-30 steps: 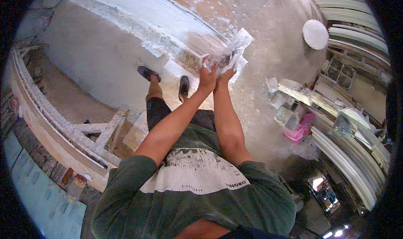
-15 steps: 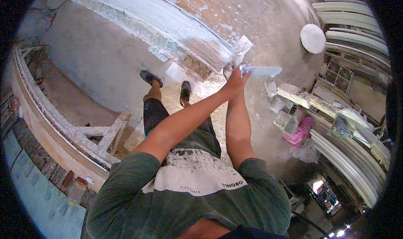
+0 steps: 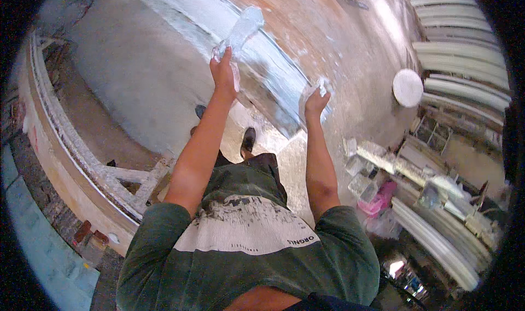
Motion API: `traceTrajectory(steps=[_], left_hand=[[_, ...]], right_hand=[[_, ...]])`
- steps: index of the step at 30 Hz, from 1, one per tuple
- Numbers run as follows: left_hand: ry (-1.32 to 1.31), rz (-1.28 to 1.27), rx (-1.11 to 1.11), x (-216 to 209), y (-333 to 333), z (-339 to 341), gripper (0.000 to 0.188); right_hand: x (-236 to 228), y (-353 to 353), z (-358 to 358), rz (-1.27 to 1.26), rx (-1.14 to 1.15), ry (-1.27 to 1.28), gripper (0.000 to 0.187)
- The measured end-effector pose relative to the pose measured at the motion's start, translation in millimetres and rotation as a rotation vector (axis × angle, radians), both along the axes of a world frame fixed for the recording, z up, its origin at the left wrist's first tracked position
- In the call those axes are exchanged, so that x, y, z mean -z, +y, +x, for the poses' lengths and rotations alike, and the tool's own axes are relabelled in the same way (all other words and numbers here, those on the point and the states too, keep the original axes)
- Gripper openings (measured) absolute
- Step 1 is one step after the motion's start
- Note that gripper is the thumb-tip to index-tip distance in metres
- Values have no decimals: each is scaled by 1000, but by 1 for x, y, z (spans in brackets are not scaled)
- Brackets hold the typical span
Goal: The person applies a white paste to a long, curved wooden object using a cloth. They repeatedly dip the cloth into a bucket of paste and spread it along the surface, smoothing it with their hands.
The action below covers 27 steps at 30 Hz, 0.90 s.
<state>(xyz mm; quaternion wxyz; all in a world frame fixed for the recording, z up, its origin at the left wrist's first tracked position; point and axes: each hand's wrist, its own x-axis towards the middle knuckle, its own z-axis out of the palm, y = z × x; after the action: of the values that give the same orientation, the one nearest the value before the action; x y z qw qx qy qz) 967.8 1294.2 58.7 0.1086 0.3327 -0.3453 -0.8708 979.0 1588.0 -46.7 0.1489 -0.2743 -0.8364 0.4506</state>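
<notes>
A long mould, coated in wet, whitish, plaster-like paste, runs slantwise from the upper left to its near end at centre. My left hand is closed over the mould's near side, on a pale blue-white strip that sticks out away from me; whether it is soaked fibre or a flat tool I cannot tell. Beside the mould's right end, my right hand grips a small whitish clump smeared with the same paste. Motion blurs the clump, and its kind is unclear.
Left of me stands a curved wooden frame. A round white disc lies at the right, near stacked long white mouldings. Clear tubs and a pink bag sit at the lower right. My feet are beside the mould's near end.
My hands, together at the mould's end before, have come apart. The left went left and away with the strip, which pointed right earlier; the right stayed near the end. My view has shifted slightly.
</notes>
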Motion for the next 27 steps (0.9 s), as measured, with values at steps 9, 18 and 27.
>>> traceTrajectory(steps=[9,18,27], left_hand=[[-75,118,18,-18,-145,-39,41],[-53,-86,130,-34,-261,-143,38],[84,49,85,-36,-407,-252,32]], right_hand=[[-69,-229,-118,-203,-262,186,25],[-100,-375,-237,-869,-543,56,19],[-136,-543,-343,-497,-567,-53,47]])
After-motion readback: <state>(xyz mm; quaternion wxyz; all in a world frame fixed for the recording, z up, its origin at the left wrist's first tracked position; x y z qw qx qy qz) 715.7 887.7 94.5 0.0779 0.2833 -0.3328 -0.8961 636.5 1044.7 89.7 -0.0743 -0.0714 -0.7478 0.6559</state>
